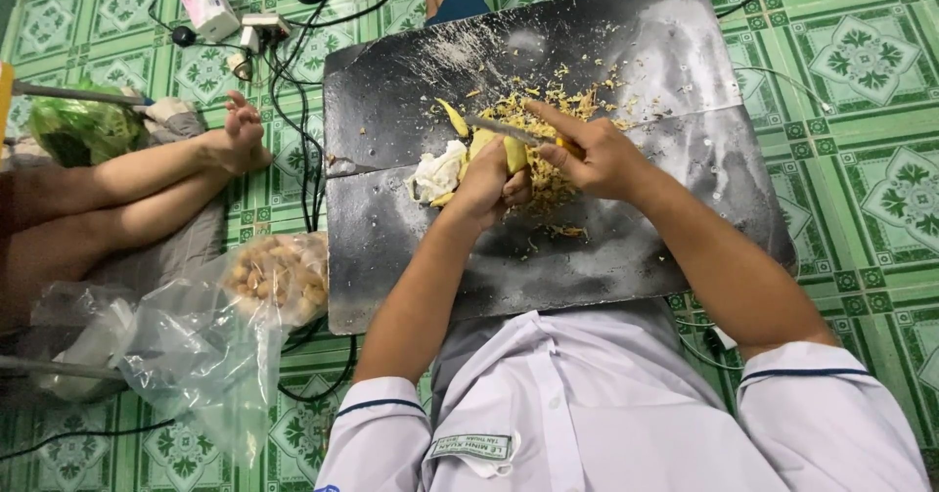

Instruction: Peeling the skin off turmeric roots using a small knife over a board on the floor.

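Observation:
My left hand [486,184] grips a yellow, peeled piece of root or fruit [514,154] over a dark sheet [391,247] spread on the floor. My right hand [592,155] holds a knife [499,128] whose blade points left and lies against the yellow piece. Yellow peelings and scraps [548,96] are scattered around both hands. A crumpled white cloth or tissue [437,172] lies just left of my left hand.
A clear plastic bag of small brown roots or nuts [279,277] sits left of the sheet. Another person's bare legs and foot [235,140] stretch in from the left. Black cables and plugs [284,52] lie at the top left on green patterned tiles. A green bag [83,130] rests at far left.

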